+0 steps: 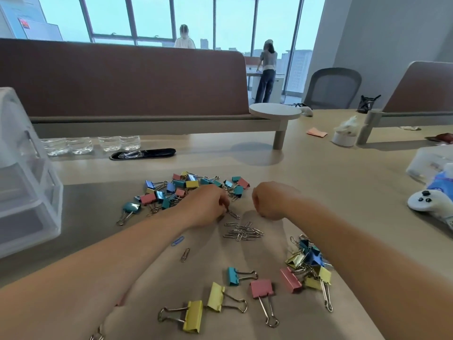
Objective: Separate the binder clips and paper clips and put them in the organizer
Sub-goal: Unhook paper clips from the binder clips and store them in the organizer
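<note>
Paper clips (242, 233) are lying in a small silver heap on the surface (318, 173), so use that heap as your marker. Your left hand (208, 207) is reaching in just behind the heap. Its fingers are bending down and pinching one silver paper clip (232, 214) by its end. Your right hand (272, 201) is sitting just behind the heap too, a bit to the right. It is making a fist, and you cannot tell if anything is inside. The big pile of binder clips (186, 190) is lying behind the heap and to the left, past your left hand. A smaller bunch of binder clips (308, 263) is lying to the right of the heap, nearer to you. Four loose ones are lying in front of the heap: a teal clip (232, 276), a pink clip (261, 288) and two yellow clips (215, 296). A blue paper clip (177, 240) is lying just left of the heap, beside your left arm. The organizer (24, 168) is standing far to the left of the heap.
</note>
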